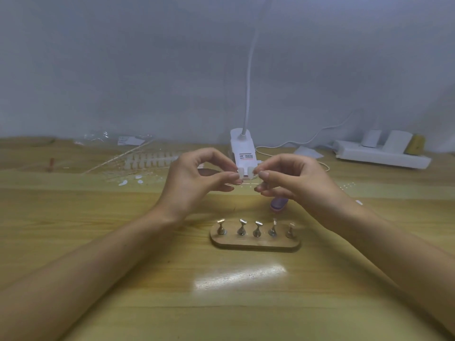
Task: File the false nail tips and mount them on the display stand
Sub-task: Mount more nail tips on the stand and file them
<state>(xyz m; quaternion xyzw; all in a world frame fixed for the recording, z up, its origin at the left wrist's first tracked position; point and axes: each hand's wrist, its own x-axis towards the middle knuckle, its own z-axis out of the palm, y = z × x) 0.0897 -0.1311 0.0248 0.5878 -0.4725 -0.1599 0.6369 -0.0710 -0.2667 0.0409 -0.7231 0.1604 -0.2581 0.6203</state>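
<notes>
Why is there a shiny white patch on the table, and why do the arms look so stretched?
In the head view, the white patch is lamp glare bouncing off the glossy table, in front of the display stand. The wide-angle lens stretches the forearms near the picture's edges. The nail tips pinched between the left hand and right hand look soft and slightly blurred.

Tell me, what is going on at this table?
A person is working with false nails. The left hand and the right hand each pinch one side of a small piece with two white nail tips, held up above the wooden table. Nearer the person stands a display stand with five metal pegs; none seems to carry a nail yet. More nail tips on strips lie at the back left, and a purple nail file rests under the right hand.
</notes>
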